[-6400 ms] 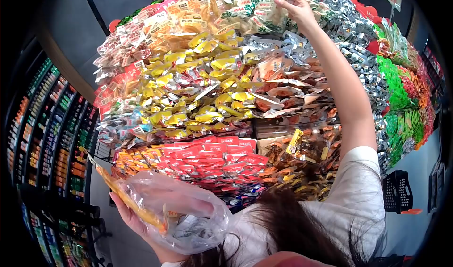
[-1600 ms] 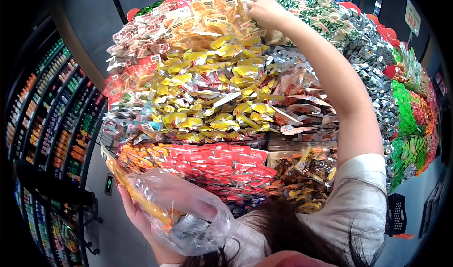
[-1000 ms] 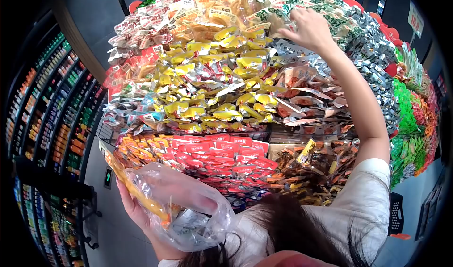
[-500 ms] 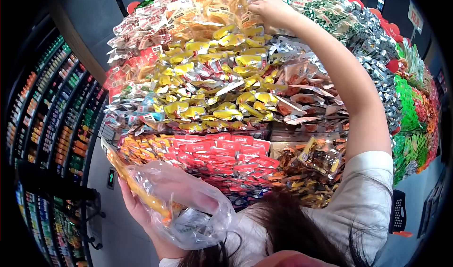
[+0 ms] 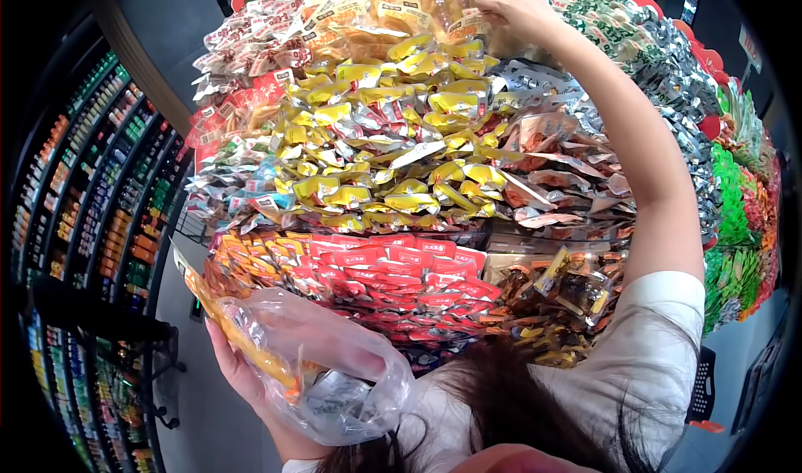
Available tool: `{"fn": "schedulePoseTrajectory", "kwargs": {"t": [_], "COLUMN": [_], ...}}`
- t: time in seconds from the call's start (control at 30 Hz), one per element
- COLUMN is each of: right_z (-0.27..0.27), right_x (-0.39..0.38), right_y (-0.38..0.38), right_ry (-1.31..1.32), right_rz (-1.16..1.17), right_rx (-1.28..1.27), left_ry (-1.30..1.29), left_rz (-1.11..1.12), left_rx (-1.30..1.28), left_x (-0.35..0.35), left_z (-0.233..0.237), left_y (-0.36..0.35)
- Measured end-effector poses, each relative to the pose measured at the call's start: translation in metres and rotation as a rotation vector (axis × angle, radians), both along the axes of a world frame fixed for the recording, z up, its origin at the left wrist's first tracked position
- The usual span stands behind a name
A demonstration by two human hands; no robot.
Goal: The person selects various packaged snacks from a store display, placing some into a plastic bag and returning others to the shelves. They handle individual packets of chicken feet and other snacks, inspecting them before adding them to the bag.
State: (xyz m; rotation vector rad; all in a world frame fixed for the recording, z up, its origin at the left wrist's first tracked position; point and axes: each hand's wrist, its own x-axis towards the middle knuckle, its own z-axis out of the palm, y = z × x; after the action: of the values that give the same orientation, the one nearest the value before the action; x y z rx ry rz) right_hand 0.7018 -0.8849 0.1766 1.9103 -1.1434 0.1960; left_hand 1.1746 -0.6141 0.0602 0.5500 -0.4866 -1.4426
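Observation:
My left hand (image 5: 234, 364), at the lower left, is closed around a clear plastic bag (image 5: 368, 339) and a long snack packet (image 5: 251, 339) with yellow-orange contents. Through the bag's film a silvery-white packet with green print (image 5: 338, 394) shows. At the top of the display my right hand (image 5: 518, 9) reaches in with bent fingers, among clear packets of orange-brown snacks (image 5: 405, 13) and white-and-green packets (image 5: 585, 26). What its fingertips pinch, if anything, I cannot make out.
Yellow packets (image 5: 359, 130) fill the middle of the heaped display. Red packets (image 5: 401, 264) and dark brown packets (image 5: 576, 289) lie in nearer sections. Shelves of bottles and packages (image 5: 109, 197) stand at the left. Green packets (image 5: 727, 197) are piled at the right.
My right hand has shifted slightly right across the top packets. The view has moved a little; my left hand still holds the bag and the long packet.

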Motion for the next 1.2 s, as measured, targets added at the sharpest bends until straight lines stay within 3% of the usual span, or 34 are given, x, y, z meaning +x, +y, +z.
{"fn": "schedulePoseTrajectory", "kwargs": {"t": [0.27,0.37,0.47,0.63,0.7,0.77,0.83,0.87,0.9,0.97,1.03,1.07,1.2], "right_z": [-0.014,-0.009,0.003,0.004,0.004,0.004,0.004,0.017,0.015,0.004,-0.023,-0.023,-0.023], "right_x": [0.002,0.005,0.028,0.020,0.014,0.006,0.008,0.019,0.023,0.039,0.028,0.023,0.015], "right_y": [0.020,0.036,0.050,0.032,0.014,0.017,0.020,0.026,0.019,0.044,-0.003,-0.002,-0.024], "right_ry": [-0.103,0.044,0.072,0.328,0.091,0.094,0.065,-0.432,-0.692,0.192,0.245,0.236,0.202], "right_rz": [-0.052,-0.058,-0.310,-0.036,-0.372,-0.329,-0.276,-0.313,-0.168,-0.288,-0.355,-0.234,-0.225], "right_rx": [-0.135,-0.132,0.134,-0.174,0.324,0.257,-0.002,0.122,0.005,-0.150,-0.029,-0.052,-0.183], "left_ry": [0.004,0.107,0.015,0.041,0.018,-0.003,0.025,0.024,0.047,0.072,0.065,0.073,0.056], "left_rz": [0.033,-0.010,0.036,-0.067,-0.046,-0.020,-0.040,-0.034,-0.020,-0.006,-0.036,-0.031,-0.021], "left_rx": [0.010,-0.021,0.034,-0.054,-0.039,-0.022,-0.056,-0.052,-0.040,-0.022,-0.023,-0.027,-0.022], "left_x": [0.001,0.000,-0.009,0.000,-0.004,-0.003,0.005,0.006,0.005,0.005,0.006,0.005,-0.003], "left_z": [-0.001,-0.002,0.004,-0.003,0.001,0.001,-0.001,0.000,0.002,0.004,0.003,0.002,0.004], "left_y": [0.002,0.000,0.001,-0.002,-0.001,-0.001,0.000,0.001,0.004,0.006,0.006,0.004,0.000]}}
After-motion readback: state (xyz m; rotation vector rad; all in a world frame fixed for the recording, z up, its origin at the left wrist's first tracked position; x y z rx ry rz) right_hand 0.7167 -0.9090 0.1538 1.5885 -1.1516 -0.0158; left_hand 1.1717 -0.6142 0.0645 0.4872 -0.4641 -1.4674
